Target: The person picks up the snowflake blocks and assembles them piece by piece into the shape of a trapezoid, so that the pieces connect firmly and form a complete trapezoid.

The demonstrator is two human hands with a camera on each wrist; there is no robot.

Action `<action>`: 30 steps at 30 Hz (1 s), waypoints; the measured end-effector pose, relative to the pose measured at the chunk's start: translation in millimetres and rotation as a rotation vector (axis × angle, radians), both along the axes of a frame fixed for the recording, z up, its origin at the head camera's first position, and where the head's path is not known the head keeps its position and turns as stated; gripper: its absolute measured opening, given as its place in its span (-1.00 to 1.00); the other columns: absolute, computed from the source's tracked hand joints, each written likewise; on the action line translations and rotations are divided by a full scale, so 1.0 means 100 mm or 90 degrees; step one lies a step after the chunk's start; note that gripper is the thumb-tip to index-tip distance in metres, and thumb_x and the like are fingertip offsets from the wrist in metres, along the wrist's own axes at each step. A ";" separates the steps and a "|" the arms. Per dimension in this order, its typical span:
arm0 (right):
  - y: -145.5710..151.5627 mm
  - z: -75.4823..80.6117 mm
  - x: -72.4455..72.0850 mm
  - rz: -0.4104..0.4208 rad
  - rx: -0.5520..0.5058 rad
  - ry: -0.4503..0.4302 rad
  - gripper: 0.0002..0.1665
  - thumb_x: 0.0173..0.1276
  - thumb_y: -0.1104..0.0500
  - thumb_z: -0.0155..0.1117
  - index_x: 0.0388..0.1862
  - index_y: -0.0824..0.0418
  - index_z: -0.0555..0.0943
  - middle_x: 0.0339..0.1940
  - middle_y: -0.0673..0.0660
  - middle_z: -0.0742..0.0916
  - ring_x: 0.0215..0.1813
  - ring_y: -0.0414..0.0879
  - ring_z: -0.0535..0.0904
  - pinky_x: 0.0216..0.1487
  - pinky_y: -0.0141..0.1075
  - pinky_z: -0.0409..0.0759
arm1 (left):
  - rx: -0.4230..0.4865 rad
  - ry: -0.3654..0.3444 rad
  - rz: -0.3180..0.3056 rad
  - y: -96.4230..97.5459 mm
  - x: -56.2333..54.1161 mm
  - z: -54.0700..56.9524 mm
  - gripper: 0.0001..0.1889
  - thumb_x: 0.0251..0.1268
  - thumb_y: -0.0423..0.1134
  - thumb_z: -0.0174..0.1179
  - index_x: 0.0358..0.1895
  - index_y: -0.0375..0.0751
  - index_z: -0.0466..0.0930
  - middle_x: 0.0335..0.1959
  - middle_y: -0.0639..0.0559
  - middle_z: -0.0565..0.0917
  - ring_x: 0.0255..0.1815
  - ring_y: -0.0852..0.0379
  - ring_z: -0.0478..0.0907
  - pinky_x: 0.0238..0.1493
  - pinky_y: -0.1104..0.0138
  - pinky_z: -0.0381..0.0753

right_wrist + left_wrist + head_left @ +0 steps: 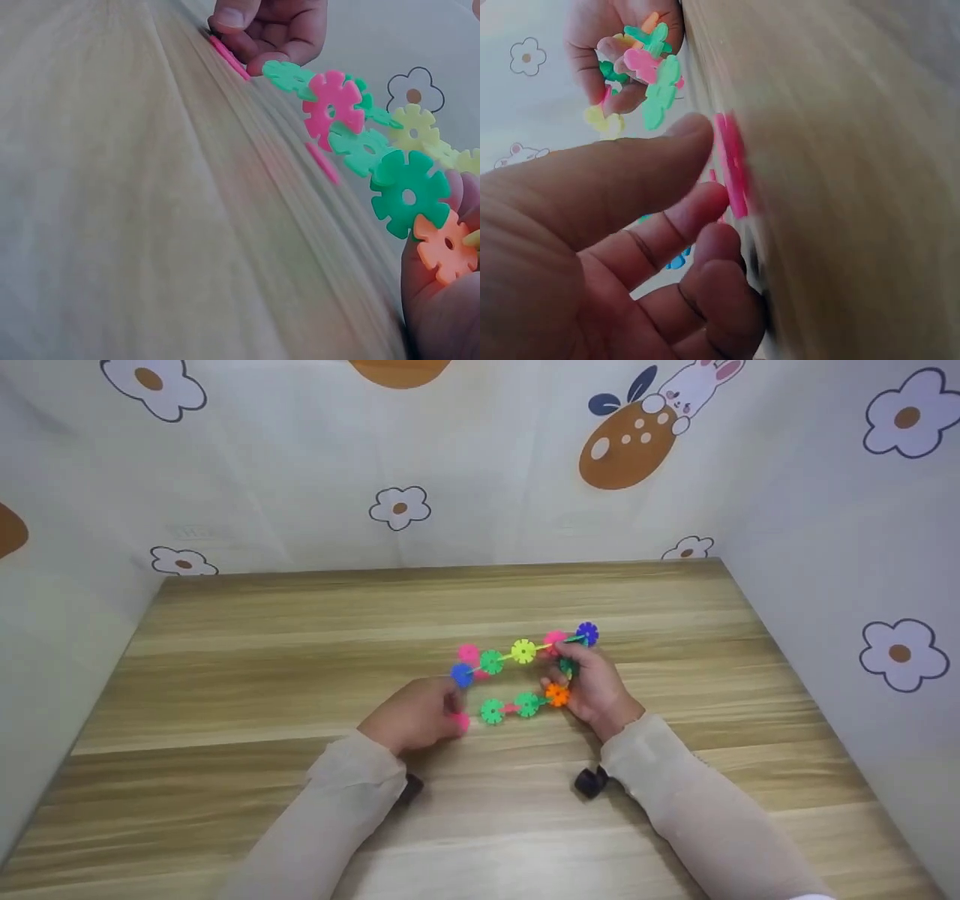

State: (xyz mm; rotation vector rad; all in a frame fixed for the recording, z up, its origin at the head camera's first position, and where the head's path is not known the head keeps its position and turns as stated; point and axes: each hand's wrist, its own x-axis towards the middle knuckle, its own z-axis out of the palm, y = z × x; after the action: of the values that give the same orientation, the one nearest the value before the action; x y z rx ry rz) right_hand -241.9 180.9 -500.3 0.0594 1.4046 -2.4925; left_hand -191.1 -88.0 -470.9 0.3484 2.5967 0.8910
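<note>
My right hand (600,686) holds a chain of interlocking snowflake discs (523,652), with its thumb on a pink disc near the chain's far right corner. The chain bends round: one arm runs left to a blue disc (462,675), the other passes an orange disc (557,695) to a green end disc (493,711). My left hand (416,712) is down at the table left of that end. Its thumb and forefinger, spread apart, are right at the edge of a single pink disc (733,165), which lies flat on the wood.
Another pink disc (469,652) shows behind the chain's left part. The wood-grain table (262,660) is bounded by pale, flower-printed panels (300,472) at the back and sides. A small black device (590,784) sits by the right wrist.
</note>
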 end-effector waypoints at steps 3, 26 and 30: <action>-0.02 0.00 0.01 0.001 -0.008 -0.004 -0.65 0.62 0.29 0.02 -0.35 0.23 0.68 -0.37 0.14 0.79 -0.65 -0.19 0.34 -0.41 -0.29 0.65 | -0.034 0.004 -0.014 0.01 0.02 0.01 -0.86 0.31 -0.31 0.38 -0.30 -0.11 0.56 -0.41 0.07 0.55 -0.33 0.07 0.47 -0.26 0.23 0.47; -0.05 0.00 0.03 -0.006 0.001 -0.001 -0.68 0.62 0.27 0.03 -0.31 0.18 0.69 -0.32 0.14 0.83 -0.57 -0.13 0.39 -0.35 -0.23 0.69 | 0.227 -0.003 0.197 -0.01 -0.08 -0.04 -0.82 0.42 -0.38 0.26 -0.18 -0.16 0.40 -0.30 -0.04 0.59 -0.33 0.08 0.52 -0.34 0.30 0.46; -0.04 0.00 0.04 0.009 -0.014 0.006 -0.62 0.64 0.26 0.01 -0.32 0.16 0.72 -0.30 0.13 0.84 -0.52 -0.11 0.45 -0.30 -0.19 0.72 | 0.235 -0.007 0.196 0.00 -0.09 -0.05 -0.67 0.35 -0.41 0.29 0.01 -0.16 0.33 -0.25 -0.04 0.56 -0.31 0.05 0.52 -0.31 0.29 0.45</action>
State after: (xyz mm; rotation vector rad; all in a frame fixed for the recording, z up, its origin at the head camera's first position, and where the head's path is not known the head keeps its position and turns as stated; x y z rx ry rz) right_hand -238.4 177.0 -500.2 0.0327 1.3763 -2.4998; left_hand -200.2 -87.7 -476.4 0.0361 2.5077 1.4793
